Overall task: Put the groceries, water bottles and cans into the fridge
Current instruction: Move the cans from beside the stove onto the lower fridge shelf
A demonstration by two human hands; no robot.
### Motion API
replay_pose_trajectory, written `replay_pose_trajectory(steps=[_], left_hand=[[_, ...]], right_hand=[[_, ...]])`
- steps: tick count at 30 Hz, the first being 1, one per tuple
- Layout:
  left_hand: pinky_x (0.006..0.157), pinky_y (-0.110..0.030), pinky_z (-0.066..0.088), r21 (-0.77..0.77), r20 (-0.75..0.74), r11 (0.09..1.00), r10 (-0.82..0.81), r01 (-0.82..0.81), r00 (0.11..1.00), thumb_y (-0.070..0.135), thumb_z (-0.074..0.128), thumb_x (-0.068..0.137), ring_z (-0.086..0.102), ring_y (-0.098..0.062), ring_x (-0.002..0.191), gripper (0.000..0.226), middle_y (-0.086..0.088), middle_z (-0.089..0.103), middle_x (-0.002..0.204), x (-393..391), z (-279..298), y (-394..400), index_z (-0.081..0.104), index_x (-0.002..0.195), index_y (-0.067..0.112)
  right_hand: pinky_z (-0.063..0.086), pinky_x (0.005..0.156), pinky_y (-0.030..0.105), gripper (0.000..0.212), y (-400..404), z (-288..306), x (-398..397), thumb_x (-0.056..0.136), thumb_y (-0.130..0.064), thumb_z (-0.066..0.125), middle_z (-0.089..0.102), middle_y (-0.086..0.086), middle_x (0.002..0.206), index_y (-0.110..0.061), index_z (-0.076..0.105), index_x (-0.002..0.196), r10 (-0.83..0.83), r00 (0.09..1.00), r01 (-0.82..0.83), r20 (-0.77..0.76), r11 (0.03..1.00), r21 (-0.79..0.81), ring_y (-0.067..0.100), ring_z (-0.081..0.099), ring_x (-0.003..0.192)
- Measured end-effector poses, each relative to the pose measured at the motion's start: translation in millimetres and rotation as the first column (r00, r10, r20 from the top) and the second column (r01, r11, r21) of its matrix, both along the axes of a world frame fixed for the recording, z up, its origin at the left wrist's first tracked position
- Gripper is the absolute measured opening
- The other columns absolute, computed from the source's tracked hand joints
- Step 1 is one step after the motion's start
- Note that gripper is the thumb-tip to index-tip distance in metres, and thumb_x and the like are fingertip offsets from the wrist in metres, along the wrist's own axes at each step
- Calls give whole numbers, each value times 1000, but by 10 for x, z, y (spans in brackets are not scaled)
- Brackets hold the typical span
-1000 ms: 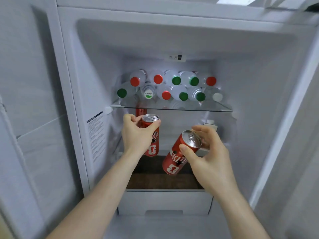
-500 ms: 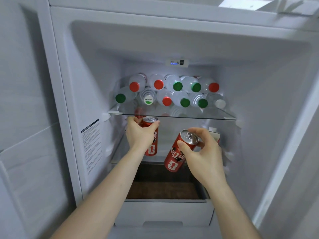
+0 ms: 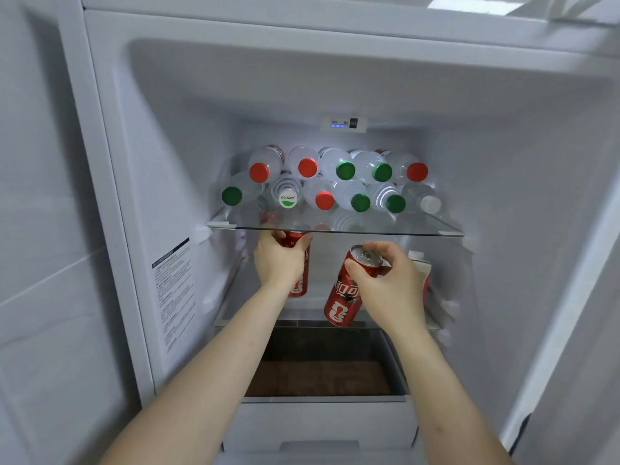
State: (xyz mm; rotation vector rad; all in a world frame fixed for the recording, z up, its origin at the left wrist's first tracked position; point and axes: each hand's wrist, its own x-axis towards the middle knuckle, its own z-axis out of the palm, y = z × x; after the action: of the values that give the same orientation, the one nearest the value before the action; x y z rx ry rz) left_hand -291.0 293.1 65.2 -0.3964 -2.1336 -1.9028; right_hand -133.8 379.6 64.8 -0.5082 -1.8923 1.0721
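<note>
The fridge stands open in front of me. My left hand [image 3: 280, 263] grips a red can [image 3: 299, 283] upright, its top just under the glass shelf [image 3: 419, 228], above the lower shelf. My right hand [image 3: 392, 285] holds a second red can [image 3: 345, 297] by its top rim, tilted, with its base near the lower shelf's front edge. Several water bottles [image 3: 339, 182] with red, green and white caps lie stacked on the glass shelf, caps toward me.
A white carton [image 3: 421, 261] stands behind my right hand on the lower shelf. Below is an open drawer [image 3: 322, 367] with a dark brown inside. The fridge's left wall [image 3: 174, 256] carries a label; a control panel [image 3: 344, 123] sits at the back.
Both hands have carried their cans deeper into the fridge. The left can's top now sits under the glass shelf; the right can has moved in toward the lower shelf.
</note>
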Motion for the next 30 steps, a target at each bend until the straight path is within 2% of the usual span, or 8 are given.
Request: replay_pose_trajectory(steps=[3, 5, 8, 11, 14, 18, 23, 30], left_hand=[[84, -34, 52, -20, -38, 1000, -20, 19, 999, 31, 79, 85, 65, -21, 101, 25, 6, 66, 102, -11, -190, -42, 57, 93, 23], [84, -34, 51, -69, -64, 997, -50, 46, 997, 24, 78, 85, 63, -17, 102, 20, 10, 65, 104, -18, -353, -52, 58, 88, 28], [96, -38, 51, -84, -62, 990, -117, 112, 991, 20, 75, 87, 58, -16, 112, 21, 12, 62, 117, -30, -475, -48, 63, 94, 35], [102, -43, 52, -77, -47, 981, -179, 175, 983, 16, 70, 91, 58, -18, 118, 20, 9, 61, 125, -114, -469, -23, 71, 102, 33], [100, -47, 54, -103, -44, 969, -228, 223, 973, 14, 66, 93, 58, -18, 117, 22, 11, 61, 126, -205, -426, 52, 72, 107, 31], [88, -45, 60, -147, -23, 959, -248, 242, 969, 15, 59, 97, 59, -19, 110, 23, 5, 59, 132, -328, -369, 182, 71, 107, 32], [98, -34, 47, -184, 32, 953, -238, 240, 971, 17, 53, 97, 57, -23, 123, 27, 0, 58, 141, -529, -300, 314, 72, 104, 35], [108, -47, 47, -278, 55, 929, -238, 243, 970, 18, 50, 94, 53, -30, 128, 38, -5, 49, 149, -680, -283, 399, 69, 126, 22]], right_hand=[[51, 85, 26, 33, 52, 4, -88, 90, -36, 76, 57, -20, 113, -37, 57, 116, -24, 1000, 24, -2, 1000, 1, 4, 54, 105], [51, 86, 27, 33, 83, -9, -153, 91, -35, 75, 56, -21, 114, -34, 58, 120, -31, 999, 31, -7, 1000, -2, 2, 53, 106], [53, 86, 26, 36, 112, -10, -266, 91, -35, 75, 56, -22, 113, -31, 60, 123, -30, 999, 30, -19, 1000, -9, 1, 54, 105], [51, 79, 21, 34, 127, -15, -390, 90, -39, 76, 55, -25, 103, -34, 61, 120, -32, 999, 32, -14, 999, -11, 1, 56, 97], [54, 85, 27, 35, 120, -35, -491, 90, -43, 75, 59, -23, 103, -33, 63, 121, -45, 999, 45, -16, 999, 16, 1, 59, 96], [55, 90, 29, 36, 125, -85, -579, 89, -47, 74, 63, -17, 106, -31, 65, 120, -59, 998, 60, -32, 997, 51, 5, 61, 101], [52, 93, 30, 35, 136, -147, -658, 89, -54, 71, 64, -16, 112, -38, 62, 118, -54, 999, 54, 4, 992, 115, 12, 60, 115], [54, 101, 38, 39, 138, -207, -689, 89, -51, 72, 62, -19, 117, -40, 58, 123, -35, 999, 36, -11, 989, 144, 11, 58, 119]])
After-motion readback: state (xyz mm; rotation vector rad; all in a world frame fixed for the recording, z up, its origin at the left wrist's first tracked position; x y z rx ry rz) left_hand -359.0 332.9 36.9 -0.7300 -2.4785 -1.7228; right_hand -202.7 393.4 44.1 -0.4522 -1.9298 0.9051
